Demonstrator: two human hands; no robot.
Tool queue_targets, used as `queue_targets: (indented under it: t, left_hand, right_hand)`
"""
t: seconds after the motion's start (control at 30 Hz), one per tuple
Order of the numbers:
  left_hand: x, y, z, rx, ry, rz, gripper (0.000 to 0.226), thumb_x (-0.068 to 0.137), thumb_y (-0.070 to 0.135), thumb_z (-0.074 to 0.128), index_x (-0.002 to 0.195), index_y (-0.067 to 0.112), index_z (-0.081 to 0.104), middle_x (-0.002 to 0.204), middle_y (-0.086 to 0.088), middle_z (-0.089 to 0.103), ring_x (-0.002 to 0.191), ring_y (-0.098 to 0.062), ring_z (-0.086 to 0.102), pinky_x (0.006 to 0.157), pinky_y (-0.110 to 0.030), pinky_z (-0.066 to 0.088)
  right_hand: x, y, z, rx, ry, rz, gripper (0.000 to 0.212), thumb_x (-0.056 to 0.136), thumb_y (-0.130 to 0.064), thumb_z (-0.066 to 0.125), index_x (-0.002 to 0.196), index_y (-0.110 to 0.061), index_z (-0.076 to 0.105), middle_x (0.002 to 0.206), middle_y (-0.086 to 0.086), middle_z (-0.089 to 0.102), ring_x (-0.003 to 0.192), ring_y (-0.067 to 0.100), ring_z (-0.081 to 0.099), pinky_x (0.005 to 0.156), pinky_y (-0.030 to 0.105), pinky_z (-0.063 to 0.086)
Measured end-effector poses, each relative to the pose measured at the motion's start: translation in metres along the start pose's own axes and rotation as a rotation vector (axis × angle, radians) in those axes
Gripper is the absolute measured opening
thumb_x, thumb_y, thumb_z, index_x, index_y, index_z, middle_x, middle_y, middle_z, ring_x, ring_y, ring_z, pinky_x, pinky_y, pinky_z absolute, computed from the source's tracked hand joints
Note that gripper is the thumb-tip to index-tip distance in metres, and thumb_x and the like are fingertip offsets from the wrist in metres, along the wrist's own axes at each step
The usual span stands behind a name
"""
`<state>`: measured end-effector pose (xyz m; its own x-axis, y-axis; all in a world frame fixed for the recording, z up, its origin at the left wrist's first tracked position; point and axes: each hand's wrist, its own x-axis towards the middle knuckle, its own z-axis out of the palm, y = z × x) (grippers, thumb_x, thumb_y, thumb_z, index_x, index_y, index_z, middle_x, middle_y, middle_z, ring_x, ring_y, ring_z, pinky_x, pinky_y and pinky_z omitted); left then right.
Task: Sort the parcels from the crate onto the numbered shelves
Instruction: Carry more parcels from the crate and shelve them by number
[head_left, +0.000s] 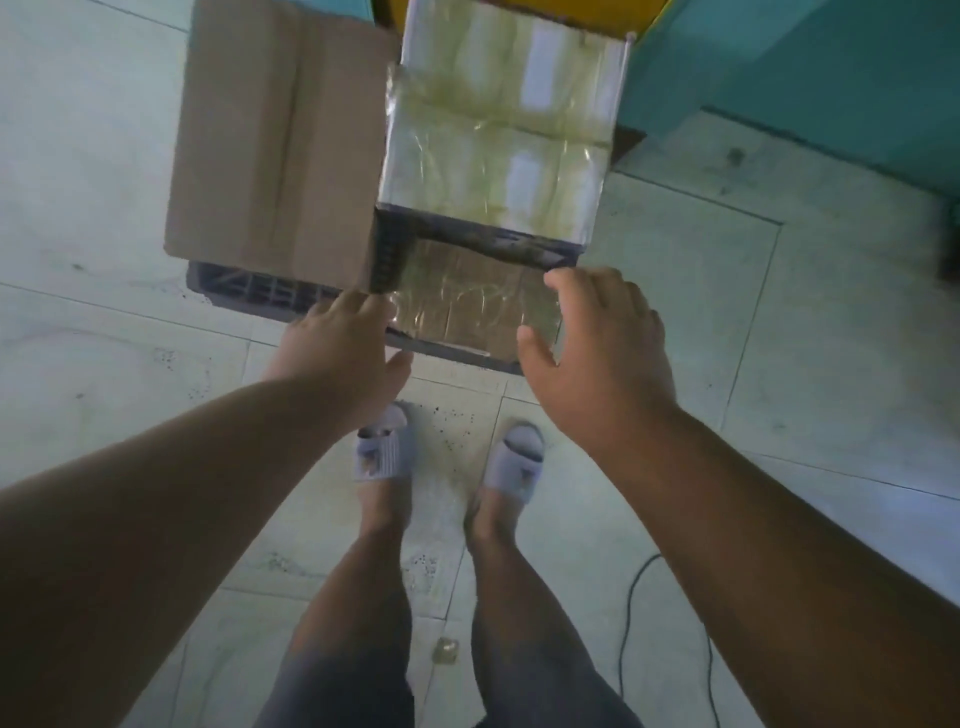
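Small tape-wrapped cardboard parcel (475, 306), lying low in the near end of the dark plastic crate (249, 286). Judged stiff-sided and light, its glossy tape probably slick; hold is best taken on its two opposite short edges. Left hand (343, 348) and right hand (597, 353) flank the parcel with fingers spread, neither closed on it; contact with it cannot be told. Beyond the parcel, a larger tape-wrapped box (498, 145) stands higher in the crate; left of that box, a plain brown carton (280, 140) overhangs the crate's rim. The crate rests on the pale tiled floor (104, 156). No numbered shelves visible.
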<state>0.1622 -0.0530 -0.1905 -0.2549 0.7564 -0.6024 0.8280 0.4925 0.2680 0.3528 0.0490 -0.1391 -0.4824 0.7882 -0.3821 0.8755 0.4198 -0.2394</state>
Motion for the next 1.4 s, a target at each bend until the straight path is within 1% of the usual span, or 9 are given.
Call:
queue_targets:
  t: [0.37,0.47,0.7,0.77,0.9,1.0,1.13,1.23,1.4]
  left_hand:
    - [0.072,-0.006,0.095,-0.605,0.006,-0.371,0.03,0.097,0.041,0.054,0.119,0.02,0.054,0.095,0.005,0.062,0.075,-0.005,0.054,0.056,-0.026,0.035]
    - [0.078,-0.008,0.102,-0.663,0.07,-0.387,0.033,0.092,0.045,0.058,0.115,0.021,0.058,0.103,0.005,0.066,0.081,-0.011,0.059,0.061,-0.028,0.039]
    - [0.054,0.009,0.095,-0.861,0.146,-0.484,0.032,0.089,0.05,0.063,0.101,0.021,0.059,0.078,0.001,0.061,0.062,-0.016,0.051,0.058,-0.029,0.039]
    - [0.028,0.015,0.085,-0.899,0.125,-0.494,0.034,0.087,0.053,0.065,0.098,0.021,0.058,0.084,-0.006,0.063,0.068,-0.022,0.055,0.057,-0.034,0.046]
    - [-0.035,0.044,0.037,-1.11,0.12,-0.487,0.034,0.075,0.054,0.07,0.086,0.023,0.062,0.101,-0.016,0.07,0.097,-0.035,0.068,0.084,-0.052,0.056]
    - [-0.084,0.064,-0.019,-1.217,0.172,-0.47,0.03,0.072,0.051,0.075,0.078,0.023,0.068,0.091,-0.013,0.071,0.085,-0.031,0.068,0.072,-0.042,0.051]
    - [-0.157,0.093,-0.107,-1.272,0.181,-0.357,0.049,0.079,0.041,0.079,0.122,0.023,0.06,0.102,-0.004,0.068,0.085,-0.015,0.067,0.066,-0.029,0.049]
    - [-0.208,0.12,-0.162,-1.254,0.188,-0.192,0.044,0.089,0.034,0.071,0.131,0.029,0.058,0.097,-0.001,0.069,0.067,0.0,0.067,0.058,-0.021,0.048]
    - [-0.273,0.145,-0.214,-1.253,0.179,-0.155,0.031,0.093,0.051,0.059,0.107,0.025,0.064,0.11,-0.016,0.065,0.088,-0.022,0.062,0.073,-0.037,0.052]
  right_hand:
    - [0.067,0.061,0.118,-0.048,-0.265,0.149,0.07,0.1,-0.055,0.042,0.157,-0.027,0.013,0.15,0.019,0.031,0.121,0.04,0.053,0.092,0.046,0.048]
    - [0.069,0.066,0.131,0.152,-0.251,0.214,0.073,0.098,-0.051,0.051,0.157,-0.033,0.012,0.145,0.018,0.039,0.116,0.037,0.058,0.085,0.04,0.049]
    - [0.058,0.055,0.121,0.315,-0.11,0.271,0.072,0.091,-0.052,0.059,0.151,-0.038,0.023,0.138,0.009,0.042,0.116,0.031,0.055,0.079,0.034,0.045]
    - [0.04,0.052,0.099,0.29,-0.07,0.24,0.071,0.089,-0.052,0.061,0.15,-0.04,0.026,0.136,0.008,0.042,0.117,0.029,0.053,0.081,0.036,0.047]
    - [-0.01,0.044,0.027,0.255,-0.011,0.18,0.073,0.087,-0.053,0.063,0.15,-0.039,0.029,0.134,0.006,0.045,0.117,0.026,0.049,0.084,0.034,0.044]
    - [-0.056,0.037,-0.045,0.286,0.011,0.158,0.073,0.087,-0.057,0.064,0.148,-0.037,0.032,0.134,0.005,0.047,0.116,0.023,0.049,0.081,0.029,0.038]
    - [-0.119,0.023,-0.153,0.406,0.074,0.135,0.069,0.088,-0.052,0.066,0.147,-0.032,0.035,0.136,0.004,0.046,0.104,0.012,0.048,0.068,0.016,0.036]
    - [-0.161,0.012,-0.225,0.459,0.169,0.097,0.068,0.089,-0.048,0.067,0.146,-0.03,0.036,0.138,0.006,0.046,0.107,0.013,0.048,0.074,0.02,0.041]
    - [-0.221,-0.001,-0.302,0.48,0.169,-0.05,0.083,0.08,-0.055,0.071,0.15,-0.03,0.034,0.14,-0.005,0.04,0.119,0.008,0.042,0.089,0.022,0.039]
